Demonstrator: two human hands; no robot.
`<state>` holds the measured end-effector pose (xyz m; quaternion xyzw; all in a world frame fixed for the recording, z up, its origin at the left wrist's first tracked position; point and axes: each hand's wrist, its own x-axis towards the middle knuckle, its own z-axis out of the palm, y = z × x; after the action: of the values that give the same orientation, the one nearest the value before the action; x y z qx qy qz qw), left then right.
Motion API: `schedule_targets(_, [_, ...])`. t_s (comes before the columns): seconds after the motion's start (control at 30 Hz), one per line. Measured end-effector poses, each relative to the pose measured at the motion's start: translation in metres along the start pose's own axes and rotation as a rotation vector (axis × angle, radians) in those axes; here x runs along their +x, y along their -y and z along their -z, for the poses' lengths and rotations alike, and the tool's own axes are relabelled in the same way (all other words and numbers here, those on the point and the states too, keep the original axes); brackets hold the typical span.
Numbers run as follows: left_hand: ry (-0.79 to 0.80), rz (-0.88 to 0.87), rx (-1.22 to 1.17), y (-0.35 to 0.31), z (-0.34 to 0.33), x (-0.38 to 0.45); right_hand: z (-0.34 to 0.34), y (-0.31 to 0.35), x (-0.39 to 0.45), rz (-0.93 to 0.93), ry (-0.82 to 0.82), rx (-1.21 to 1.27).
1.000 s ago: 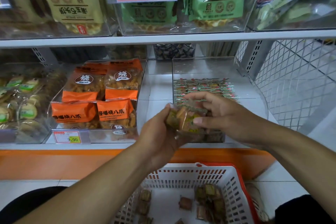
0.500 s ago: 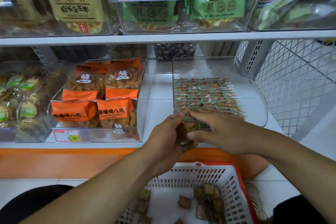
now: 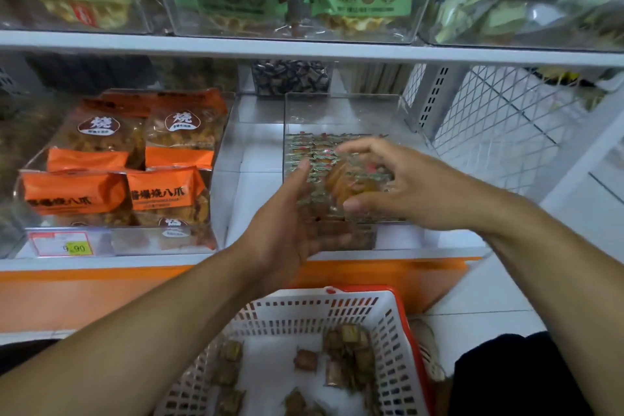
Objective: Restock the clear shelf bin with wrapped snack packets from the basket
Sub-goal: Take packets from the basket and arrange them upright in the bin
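On the shop shelf (image 3: 304,44), the right hand (image 3: 405,186) curls its fingers around a bunch of packets (image 3: 354,184), directly above the clear bin (image 3: 341,111). The left hand (image 3: 290,223), fingers straight, supports them beside; basket (image 3: 337,307) waits below.

We see the clear shelf bin (image 3: 341,111) partly filled with small wrapped snack packets (image 3: 310,149); more packets lie loose in the white basket (image 3: 388,321) below.
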<state>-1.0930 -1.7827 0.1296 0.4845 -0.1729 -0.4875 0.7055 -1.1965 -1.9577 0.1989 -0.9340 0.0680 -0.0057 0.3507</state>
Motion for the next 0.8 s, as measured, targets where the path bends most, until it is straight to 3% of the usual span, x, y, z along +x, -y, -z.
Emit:
schedule_targets(0.07, [-0.136,-0.179,0.39,0.005,0.0,0.003,0.028,-0.011,0.003,-0.023,-0.138,-0.337])
schedule_targets(0.13, [-0.201,-0.387,0.913,0.013,0.004,0.006,0.047,-0.027,0.011,-0.113,-0.138,-0.66])
schedule_targets(0.23, [-0.054,-0.418,1.527,0.026,0.01,0.015,0.046,-0.045,0.029,-0.378,0.147,-0.976])
schedule_targets(0.3, [0.026,-0.334,1.763,0.033,0.015,0.022,0.034,-0.054,0.039,-0.452,0.347,-1.074])
schedule_targets(0.47, [0.058,-0.306,1.881,0.041,0.017,0.025,0.01,-0.076,0.046,-0.354,0.57,-1.215])
schedule_targets(0.57, [0.074,-0.321,1.91,0.042,0.019,0.028,0.004,-0.087,0.043,-0.31,0.614,-1.296])
schedule_targets(0.8, [0.057,-0.367,1.887,0.043,0.025,0.025,0.006,-0.062,0.059,-0.408,0.796,-1.313])
